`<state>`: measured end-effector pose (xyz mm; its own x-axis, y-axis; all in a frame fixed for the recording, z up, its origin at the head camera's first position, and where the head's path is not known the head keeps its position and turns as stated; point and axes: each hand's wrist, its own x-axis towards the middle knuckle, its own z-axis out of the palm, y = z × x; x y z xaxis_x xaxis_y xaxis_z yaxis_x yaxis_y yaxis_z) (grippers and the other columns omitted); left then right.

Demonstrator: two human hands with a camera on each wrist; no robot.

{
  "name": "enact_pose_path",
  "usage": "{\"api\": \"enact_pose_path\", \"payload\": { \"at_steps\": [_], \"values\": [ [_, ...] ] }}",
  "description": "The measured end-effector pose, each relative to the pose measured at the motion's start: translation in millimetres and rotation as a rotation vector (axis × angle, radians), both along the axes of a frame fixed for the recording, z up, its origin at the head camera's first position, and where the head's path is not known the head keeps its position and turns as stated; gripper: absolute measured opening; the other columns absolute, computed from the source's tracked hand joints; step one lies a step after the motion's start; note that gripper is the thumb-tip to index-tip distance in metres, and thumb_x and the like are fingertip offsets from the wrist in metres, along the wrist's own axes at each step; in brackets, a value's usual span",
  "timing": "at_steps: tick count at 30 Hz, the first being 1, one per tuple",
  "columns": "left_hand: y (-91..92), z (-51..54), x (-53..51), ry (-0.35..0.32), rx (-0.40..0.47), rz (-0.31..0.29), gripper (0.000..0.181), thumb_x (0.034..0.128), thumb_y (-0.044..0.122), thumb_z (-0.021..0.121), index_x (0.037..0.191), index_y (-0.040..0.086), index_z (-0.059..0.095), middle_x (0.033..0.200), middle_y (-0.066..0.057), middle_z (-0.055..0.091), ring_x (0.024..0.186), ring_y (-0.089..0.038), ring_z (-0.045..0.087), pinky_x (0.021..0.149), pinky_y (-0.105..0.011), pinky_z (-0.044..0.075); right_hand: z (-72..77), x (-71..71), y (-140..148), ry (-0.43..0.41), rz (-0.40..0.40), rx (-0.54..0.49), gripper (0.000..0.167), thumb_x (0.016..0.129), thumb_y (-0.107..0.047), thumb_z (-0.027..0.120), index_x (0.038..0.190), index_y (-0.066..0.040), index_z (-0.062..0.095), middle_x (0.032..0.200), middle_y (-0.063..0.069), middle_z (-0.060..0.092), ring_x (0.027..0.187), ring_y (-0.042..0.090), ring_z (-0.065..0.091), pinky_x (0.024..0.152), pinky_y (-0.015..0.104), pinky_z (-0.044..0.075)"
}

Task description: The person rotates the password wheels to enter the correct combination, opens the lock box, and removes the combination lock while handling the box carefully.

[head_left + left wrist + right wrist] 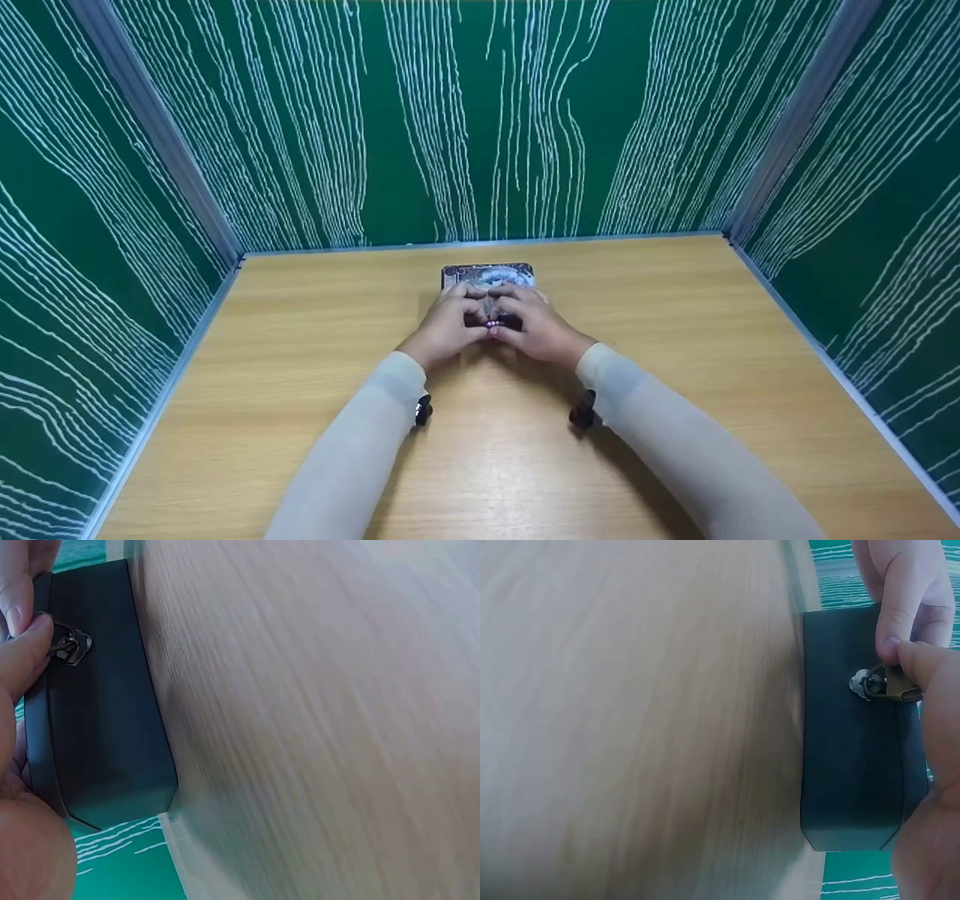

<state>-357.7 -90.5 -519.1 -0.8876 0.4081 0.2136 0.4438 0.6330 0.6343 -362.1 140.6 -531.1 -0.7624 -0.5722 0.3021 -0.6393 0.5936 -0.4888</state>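
A dark box (pixel 105 712) with a patterned lid (pixel 491 274) sits on the table, partly covered by both hands. On its front face a silvery clasp (pixel 859 685) carries a small brass-coloured padlock (pixel 905 686), its loop passing through the clasp. My left hand (pixel 444 328) pinches the padlock from the left, thumb in front. From the right my right hand (pixel 534 328) pinches it too, the two thumbs close together. Other fingers lie over the lid. The padlock's far side is hidden behind the fingers, and I cannot tell whether its loop is locked.
The wooden table (pixel 300 390) spreads around the box on all sides. Green walls (pixel 510 150) with white wavy lines enclose it at the back, left and right. A dark wrist device (pixel 583 411) hangs under the right sleeve, with another (pixel 424 410) under the left.
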Motion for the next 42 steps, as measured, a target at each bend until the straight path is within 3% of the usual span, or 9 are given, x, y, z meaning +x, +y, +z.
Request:
{"api": "enact_pose_path", "payload": {
  "at_steps": [13, 23, 32, 42],
  "values": [
    [0.2, -2.2, -1.9, -0.003, 0.000, 0.012, 0.016, 0.0955, 0.023, 0.093, 0.090, 0.014, 0.082, 0.150, -0.004, 0.063, 0.149, -0.030, 0.052, 0.133, -0.050, 0.038, 0.3, -1.5, 1.3, -0.019, -0.004, -0.002, 0.033, 0.110, -0.034, 0.076, 0.137, -0.016, 0.075, 0.173, 0.011, 0.053, 0.164, 0.043, 0.042, 0.138, 0.070, 0.023],
    [0.7, -0.9, -1.4, 0.007, 0.008, 0.002, 0.015, 0.0958, 0.024, 0.093, 0.095, 0.011, 0.086, 0.150, -0.005, 0.064, 0.150, -0.031, 0.051, 0.133, -0.050, 0.039, -0.7, -0.8, 0.1, 0.041, 0.018, -0.058, 0.023, 0.104, -0.028, 0.082, 0.119, -0.014, 0.072, 0.166, 0.015, 0.059, 0.159, 0.046, 0.049, 0.134, 0.073, 0.026],
    [0.1, -2.2, -0.2, 0.004, 0.006, 0.001, 0.017, 0.0957, 0.027, 0.093, 0.093, 0.013, 0.085, 0.147, -0.004, 0.064, 0.149, -0.031, 0.051, 0.133, -0.051, 0.039, 0.9, 0.1, 0.3, -0.030, -0.010, -0.005, 0.034, 0.109, -0.032, 0.077, 0.138, -0.015, 0.075, 0.172, 0.012, 0.053, 0.164, 0.045, 0.042, 0.137, 0.069, 0.025],
    [0.7, -3.2, -0.8, 0.006, 0.014, -0.003, 0.014, 0.0968, 0.024, 0.092, 0.090, 0.015, 0.083, 0.147, -0.004, 0.064, 0.149, -0.030, 0.050, 0.134, -0.051, 0.038, 0.4, 0.4, -0.3, -0.012, -0.003, -0.016, 0.029, 0.109, -0.034, 0.076, 0.131, -0.014, 0.077, 0.172, 0.012, 0.054, 0.163, 0.045, 0.043, 0.137, 0.072, 0.024]
  ]
}}
